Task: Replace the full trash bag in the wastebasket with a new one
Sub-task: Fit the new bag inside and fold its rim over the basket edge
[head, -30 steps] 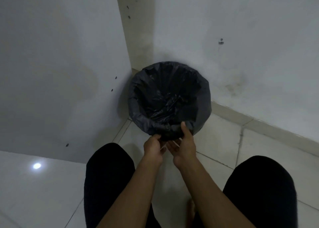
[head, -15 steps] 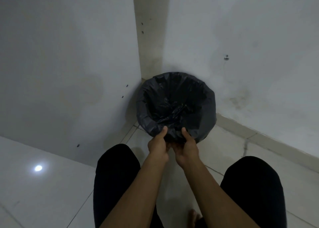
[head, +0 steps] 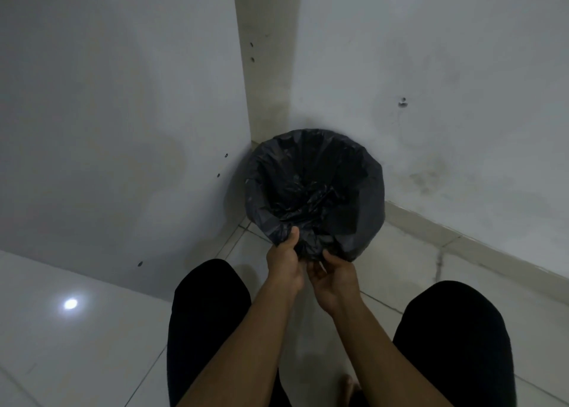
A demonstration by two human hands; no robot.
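Head view.
- Left hand (head: pixel 284 263), just below frame centre: thumb on top of the black film, fingers curled beneath, pinching the near lip of the trash bag (head: pixel 314 188).
- Right hand (head: pixel 335 278), touching or nearly touching the left one and a little lower in frame: fingers curled up into the same gathered fold, so it is holding too. The exact finger lie is lost in shadow.
- The bag fills frame centre, set in the corner where two walls (head: pixel 123 104) meet the tiled floor (head: pixel 409 262). Its mouth is open upward, long axis upright. Film drapes over the rim, hiding the wastebasket itself.
- The bag lies straight up-frame from both hands. They share the nearest rim point, the left marginally closer to the mouth, and the far rim is well apart from both.
- Judgement: the coming move works along the rim from this near point. Whether this is the full bag or the new one cannot be told.
- Black-clad knees (head: pixel 209 317) flank the forearms at lower left and lower right.
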